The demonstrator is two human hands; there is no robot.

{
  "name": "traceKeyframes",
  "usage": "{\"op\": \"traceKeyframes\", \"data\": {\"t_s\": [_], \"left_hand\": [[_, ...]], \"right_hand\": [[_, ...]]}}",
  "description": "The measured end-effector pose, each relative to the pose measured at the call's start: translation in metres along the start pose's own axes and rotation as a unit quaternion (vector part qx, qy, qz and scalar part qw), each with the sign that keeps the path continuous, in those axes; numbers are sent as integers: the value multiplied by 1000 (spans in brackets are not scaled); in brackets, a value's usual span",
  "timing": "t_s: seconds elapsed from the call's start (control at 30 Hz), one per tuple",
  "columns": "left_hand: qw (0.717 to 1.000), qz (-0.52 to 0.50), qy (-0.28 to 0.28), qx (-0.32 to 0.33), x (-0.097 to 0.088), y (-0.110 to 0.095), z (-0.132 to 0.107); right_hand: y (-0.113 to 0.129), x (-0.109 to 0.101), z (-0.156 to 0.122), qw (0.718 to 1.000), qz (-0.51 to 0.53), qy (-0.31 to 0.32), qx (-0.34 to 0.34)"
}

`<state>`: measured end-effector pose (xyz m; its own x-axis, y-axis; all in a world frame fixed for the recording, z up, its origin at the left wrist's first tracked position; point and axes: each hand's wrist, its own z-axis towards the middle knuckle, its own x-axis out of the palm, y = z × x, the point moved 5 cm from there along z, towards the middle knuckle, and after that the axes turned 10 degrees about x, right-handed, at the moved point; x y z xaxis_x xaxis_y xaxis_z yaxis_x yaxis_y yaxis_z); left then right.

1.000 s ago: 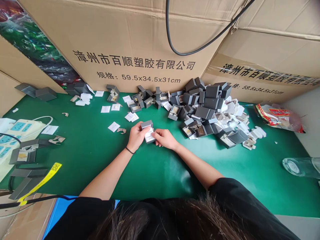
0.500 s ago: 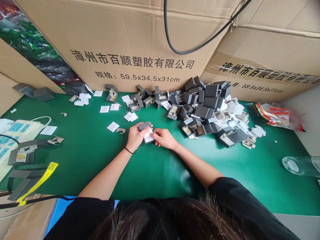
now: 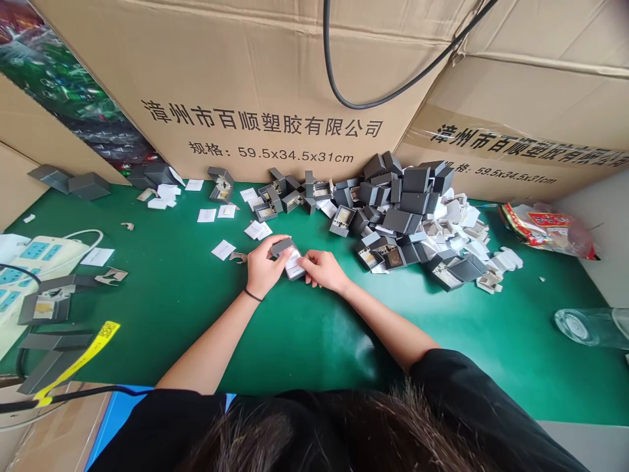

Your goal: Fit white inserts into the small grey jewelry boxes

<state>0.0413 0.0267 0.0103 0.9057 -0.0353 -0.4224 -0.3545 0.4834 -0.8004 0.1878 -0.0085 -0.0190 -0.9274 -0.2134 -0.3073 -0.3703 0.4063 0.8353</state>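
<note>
A small dark grey hinged box is held between my hands above the green table, its lid tipped up and a white card showing in it. My left hand, a black band at its wrist, wraps round the box from the left with the thumb on it. From the right, the thumb and fingers of my right hand pinch the box's lower right edge and touch the card. My fingers hide part of the box. A loose white card and a torn cardboard insert lie just left of my left hand.
To the right is a heap of dark boxes beside crumpled white inserts. A power strip and a yellow-tagged cable are on the left. A glass lies at the right; large cartons stand behind.
The box has tilted slightly, and its card shows a little more between my hands. My left hand has shifted slightly; both hands keep their hold.
</note>
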Motion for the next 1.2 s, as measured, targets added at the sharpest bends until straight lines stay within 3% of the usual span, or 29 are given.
{"op": "traceKeyframes", "data": {"t_s": [0.33,0.53,0.7,0.97,1.2], "left_hand": [[996,78,-25,-22,-1,9,0],[996,-59,-10,-65,5,16,1],[977,-181,24,-107,16,19,-2],[956,-202,110,-182,21,20,-7],[962,-187,90,-177,20,23,-7]], "right_hand": [[4,1,-2,1000,-28,-4,-8],[-1,-2,3,999,37,-10,35],[-7,-6,8,990,141,-12,20],[-8,-2,7,981,186,21,-43],[-4,-2,5,985,170,17,-28]]}}
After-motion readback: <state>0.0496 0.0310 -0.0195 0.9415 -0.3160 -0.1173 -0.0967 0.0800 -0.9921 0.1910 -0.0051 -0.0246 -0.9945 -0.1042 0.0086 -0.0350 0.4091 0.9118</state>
